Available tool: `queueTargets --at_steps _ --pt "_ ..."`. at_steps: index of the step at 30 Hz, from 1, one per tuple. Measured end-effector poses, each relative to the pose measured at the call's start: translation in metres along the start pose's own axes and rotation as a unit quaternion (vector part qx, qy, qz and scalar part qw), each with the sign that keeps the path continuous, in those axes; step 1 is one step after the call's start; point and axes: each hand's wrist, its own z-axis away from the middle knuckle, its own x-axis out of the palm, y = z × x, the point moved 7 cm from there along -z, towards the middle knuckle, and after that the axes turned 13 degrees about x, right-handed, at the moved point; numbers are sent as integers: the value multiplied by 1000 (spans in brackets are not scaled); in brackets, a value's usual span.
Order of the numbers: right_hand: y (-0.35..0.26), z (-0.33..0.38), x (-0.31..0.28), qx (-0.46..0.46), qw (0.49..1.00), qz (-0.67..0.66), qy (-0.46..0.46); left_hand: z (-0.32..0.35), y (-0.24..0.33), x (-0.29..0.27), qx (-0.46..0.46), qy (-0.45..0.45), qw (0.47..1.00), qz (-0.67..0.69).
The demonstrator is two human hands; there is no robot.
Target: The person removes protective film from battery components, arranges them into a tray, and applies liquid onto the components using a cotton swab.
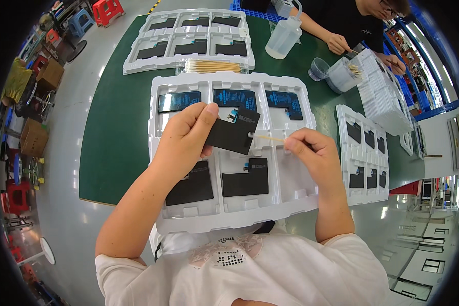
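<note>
Held by its left edge, a flat black L-shaped battery [231,133] is tilted above a white compartment tray [188,212]; my left hand [186,131] is closed on it with the thumb on top. My right hand [311,148] pinches a thin wooden cotton swab [271,137], whose white tip meets the battery's right edge. Beneath, the tray's far row holds batteries with blue-printed faces, such as the far right battery [284,102]. In its near row lie two black batteries, the left one [193,186] and the middle one [246,178]; the near right compartment [294,176] has none.
Farther back, another white tray [171,63] of black batteries and a bundle of cotton swabs [212,66] lie on the green table [107,127]. A squeeze bottle [284,36], a small cup [319,68], a swab tub [341,76] and stacked trays [380,92] stand toward a co-worker [336,25].
</note>
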Motion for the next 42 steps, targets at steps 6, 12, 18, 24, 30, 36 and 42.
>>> queueTargets --at_steps 6,12,18,24,30,36,42 --pt "5 4 4 16 998 0 -62 0 -3 -2 -13 6 1000 13" --pt "3 2 -13 -17 989 -149 2 -3 -4 -3 -14 2 999 46" --pt "-2 6 -9 -27 997 -64 35 -3 -3 -2 -22 -1 998 55" --pt "-5 7 -3 -54 997 -43 40 -2 -5 -3 -30 4 998 51" --pt "-6 7 -1 -54 998 -7 41 -2 -5 -2 -24 -4 998 55" --pt "-6 8 7 -36 999 28 2 -2 -5 -3 -19 1 998 64" --pt "-6 11 10 -23 999 29 -39 -3 -5 -3 -18 1 998 60"
